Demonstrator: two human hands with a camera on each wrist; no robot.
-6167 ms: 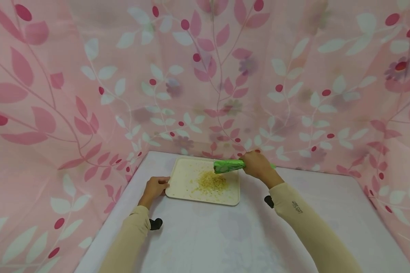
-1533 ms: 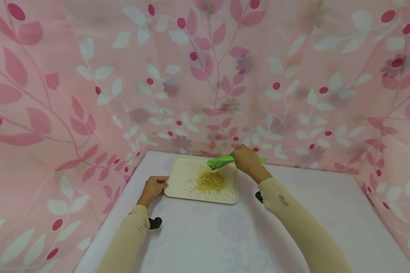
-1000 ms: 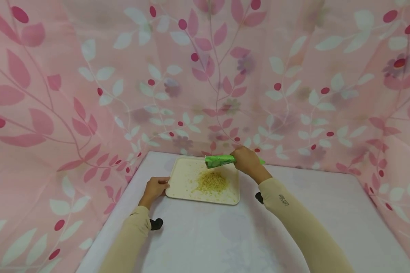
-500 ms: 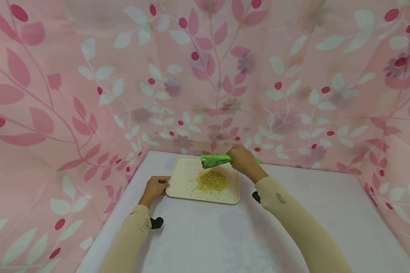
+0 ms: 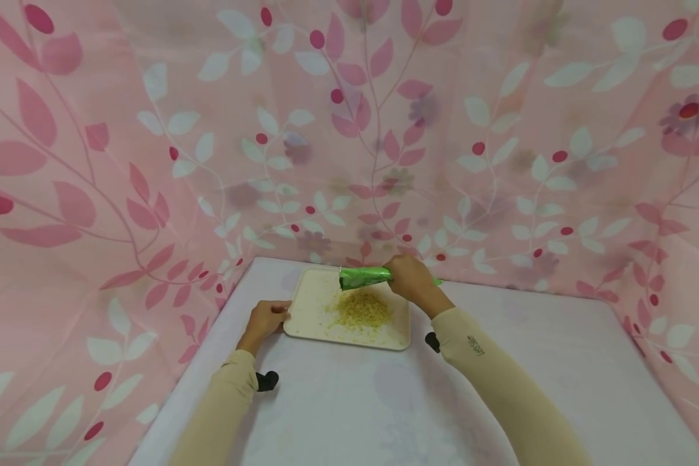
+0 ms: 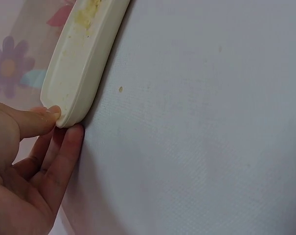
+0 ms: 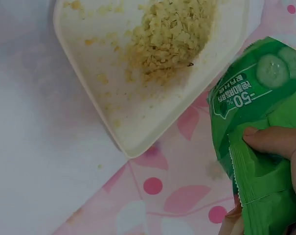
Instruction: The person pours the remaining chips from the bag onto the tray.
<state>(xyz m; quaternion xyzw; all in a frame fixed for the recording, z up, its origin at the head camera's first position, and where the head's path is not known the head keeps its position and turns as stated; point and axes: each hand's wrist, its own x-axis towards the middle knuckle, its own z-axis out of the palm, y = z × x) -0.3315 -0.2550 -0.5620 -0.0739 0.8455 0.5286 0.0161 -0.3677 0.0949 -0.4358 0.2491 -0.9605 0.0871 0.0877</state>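
Note:
A cream rectangular tray (image 5: 309, 317) sits on the table with a heap of crushed yellowish chips (image 5: 364, 309) right of its middle. At the tray's left end my left hand (image 5: 264, 318) pinches the corner; in the left wrist view the thumb (image 6: 52, 113) lies on the rim and fingers are under it. My right hand (image 5: 410, 279) grips a green chip bag (image 5: 364, 277) above the tray's far side, its end toward the left. Cucumber slices and "-50%" are printed on the bag (image 7: 243, 93). The bag's inside is hidden.
Smaller crumbs lie scattered round the heap, and one crumb (image 6: 121, 89) is on the white tablecloth (image 5: 349, 401). A pink floral curtain (image 5: 349, 129) encloses the table at the back and sides.
Over the last seconds my right hand has carried the chip bag left above the tray. The left hand keeps its hold on the tray's corner. The heap looks much the same.

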